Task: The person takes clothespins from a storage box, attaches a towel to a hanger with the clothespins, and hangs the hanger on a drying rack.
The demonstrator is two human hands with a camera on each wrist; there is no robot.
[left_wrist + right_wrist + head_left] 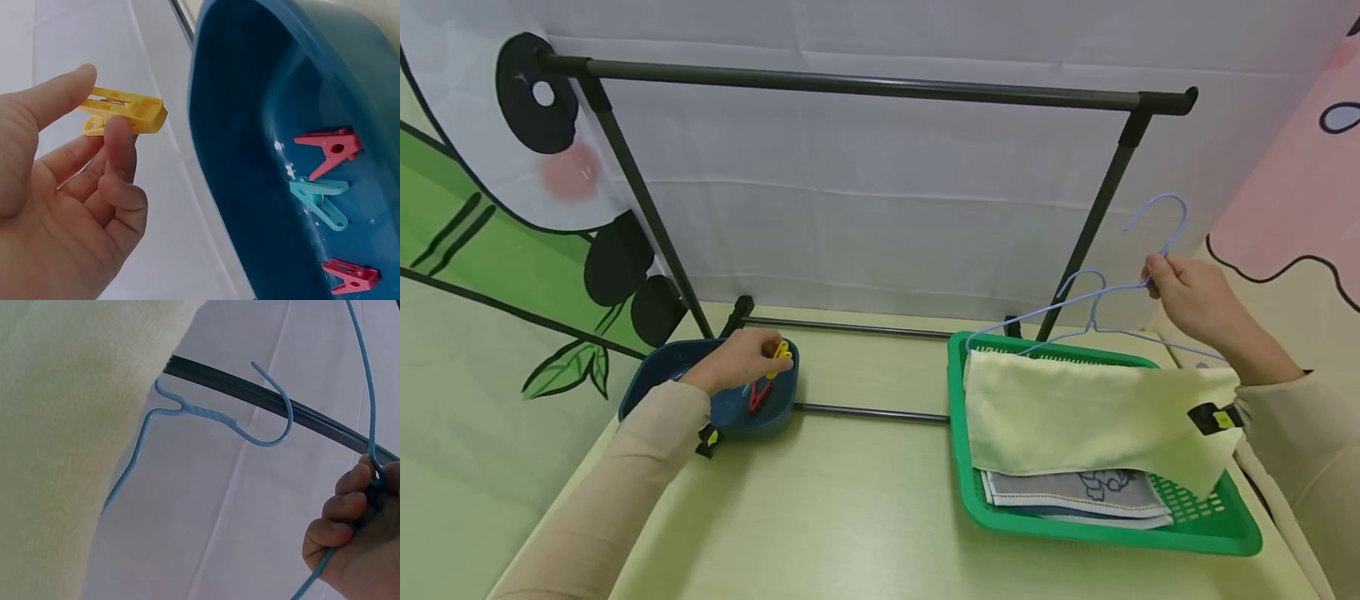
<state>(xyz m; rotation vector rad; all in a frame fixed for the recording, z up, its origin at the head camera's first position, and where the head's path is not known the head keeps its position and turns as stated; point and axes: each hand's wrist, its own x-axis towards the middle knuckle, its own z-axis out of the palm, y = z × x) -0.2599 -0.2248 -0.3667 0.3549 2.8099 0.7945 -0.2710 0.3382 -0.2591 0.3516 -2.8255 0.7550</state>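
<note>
Over the dark blue basin (758,425), my left hand (737,360) pinches a yellow clothespin (140,114) between thumb and fingers. Red clothespins (331,150) and a teal clothespin (320,201) lie inside the basin. My right hand (1198,302) grips a blue wire hanger (1184,218) just below its hook, above the green basket. A pale yellow towel (1075,412) hangs from that hanger. Behind it shows a second blue hanger (1097,292), its lower part hidden by the towel.
A dark metal clothes rack (865,86) stands at the back, its lower bars (872,412) running between basin and basket. Folded grey cloths (1067,492) lie in the green basket (959,442) on the pale table (850,500). A printed curtain (865,208) hangs behind.
</note>
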